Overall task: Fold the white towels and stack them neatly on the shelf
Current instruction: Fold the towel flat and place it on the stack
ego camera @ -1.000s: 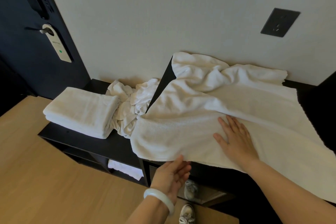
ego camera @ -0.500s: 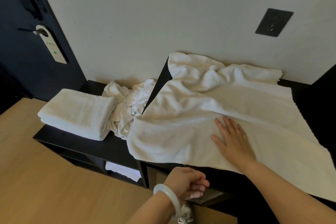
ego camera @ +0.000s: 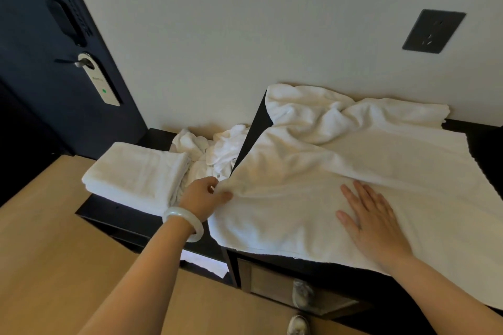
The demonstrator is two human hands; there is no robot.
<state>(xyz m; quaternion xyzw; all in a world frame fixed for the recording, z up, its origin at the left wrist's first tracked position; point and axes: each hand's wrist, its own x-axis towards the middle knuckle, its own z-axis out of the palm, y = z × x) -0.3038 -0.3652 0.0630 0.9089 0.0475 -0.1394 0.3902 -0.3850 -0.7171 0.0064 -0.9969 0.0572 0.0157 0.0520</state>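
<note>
A large white towel [ego camera: 326,171] lies spread and rumpled over the raised right part of a black shelf unit [ego camera: 114,212], its front edge hanging over. My left hand [ego camera: 204,196], with a pale bangle on the wrist, pinches the towel's left edge near its corner. My right hand [ego camera: 370,220] lies flat, fingers spread, pressing the towel down. A folded white towel stack [ego camera: 136,174] sits on the lower left part of the shelf. Between the stack and the spread towel lies a crumpled white towel [ego camera: 215,149].
A white wall with a dark socket plate [ego camera: 432,31] rises behind the shelf. A dark door [ego camera: 54,76] with a hanging tag stands at left. Light wood floor lies in front. White cloth [ego camera: 204,264] shows in a lower compartment, and shoes [ego camera: 299,304] are below.
My left hand rose from below the shelf's front edge and took hold of the spread towel's left edge. My right hand stayed flat on the towel.
</note>
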